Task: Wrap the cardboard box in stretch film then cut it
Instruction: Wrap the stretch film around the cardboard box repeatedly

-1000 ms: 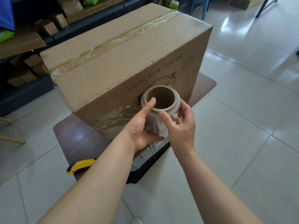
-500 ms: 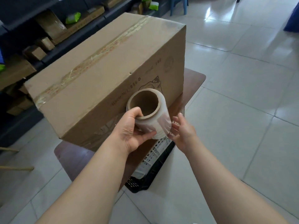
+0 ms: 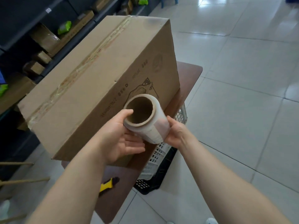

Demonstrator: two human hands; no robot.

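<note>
Clear stretch film wound on a brown cardboard core makes up the roll point(image 3: 146, 122) that both hands hold in front of the cardboard box point(image 3: 103, 81). The left hand point(image 3: 119, 139) cups the roll from below and from its near side, thumb resting on the core's rim and the other fingers loosely spread under it rather than clenched. The right hand point(image 3: 176, 132) grasps the far end of the roll, its fingertips hidden behind the film, so whether they pinch a loose tail I cannot tell.

The step in hand looks like finding the film's free edge and peeling it up. To do it well, the left hand should steady the core while the right hand's fingers lift the edge evenly across its width, so it comes off as a flat sheet and does not rope or tear. Then the tail should be pressed against the box face just beyond the left thumb and kept under tension.

The box is plain brown corrugated board with a taped top seam and dark print on the face nearest the fingers; it stands on a brown board point(image 3: 189, 75) over a white crate point(image 3: 160, 152). Its upper surfaces show no film that I can see. A yellow utility knife point(image 3: 107, 185) lies below the left wrist, ready for the cut
</note>
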